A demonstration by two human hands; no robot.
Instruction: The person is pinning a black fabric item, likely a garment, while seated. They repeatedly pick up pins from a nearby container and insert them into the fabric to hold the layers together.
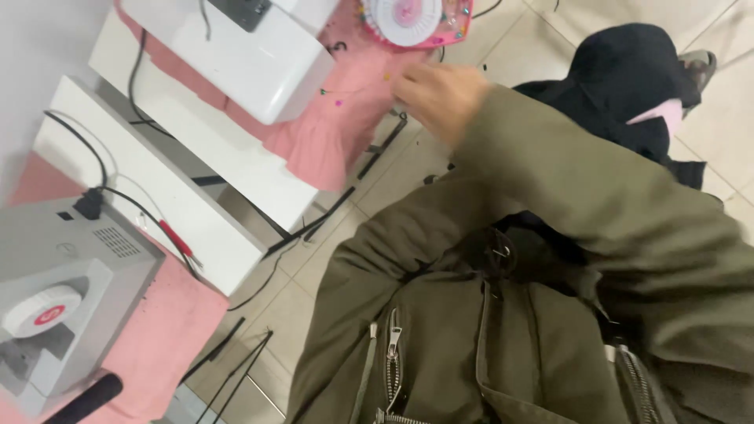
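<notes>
Pink fabric (330, 133) lies draped over the far edge of the white tabletop (181, 133), hanging down toward the tiled floor (330, 259), and that is where your work sits right now. A few pins with coloured heads (339, 100) are stuck in the cloth near its far right corner, so some pinning looks done; how much of the edge is left I cannot judge, since most of the cloth is hidden under the white sewing machine (251, 55).

Your right hand (440, 94) reaches out from its olive jacket sleeve (597, 180), knuckles up, right at the edge of the fabric and just below the round pin wheel (404, 17) on its pink tray. The fingers curl downward, but I cannot tell whether they pinch a pin or the cloth. Your left hand is out of view.

Nothing seems to be under the machine's needle that I can see, so stitching appears not yet begun here.

To the near left stands a second, grey machine (63, 290) on more pink cloth, its black cable (94, 177) trailing over the tabletop. A dark garment (628, 86) lies on the floor at the far right.
</notes>
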